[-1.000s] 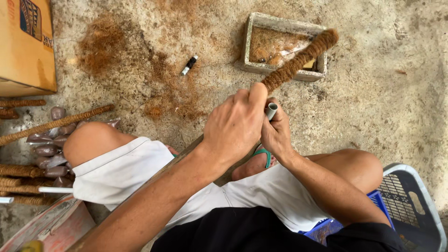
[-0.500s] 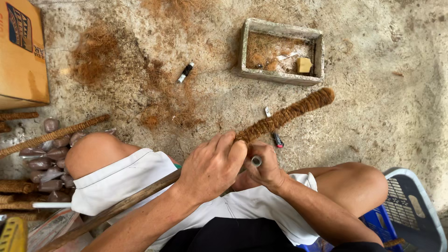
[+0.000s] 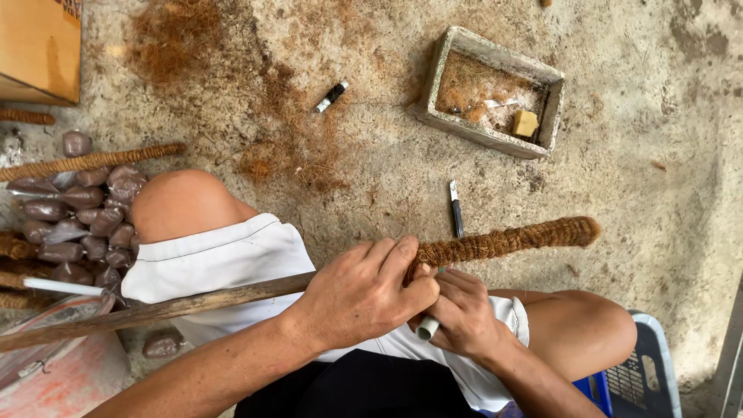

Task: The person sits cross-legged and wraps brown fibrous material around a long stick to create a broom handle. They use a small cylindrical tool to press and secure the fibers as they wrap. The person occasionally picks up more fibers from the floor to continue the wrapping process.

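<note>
A long wooden stick lies across my lap, its right end wrapped in brown coir rope. My left hand grips the stick where the wrapping begins. My right hand sits just beneath it, closed around a small white tube-shaped thing and touching the wrapped part. A bit of green shows between my fingers; what it is I cannot tell.
A concrete trough with fibre and a yellow block stands at the back. A black pen and a small lighter-like thing lie on the floor. Several wrapped brown bundles, coir sticks, a cardboard box sit left; blue crate right.
The wrapped end of the stick has swung down from over the trough to lie nearly level above the floor. Both hands stayed on it and came lower, toward my lap.
</note>
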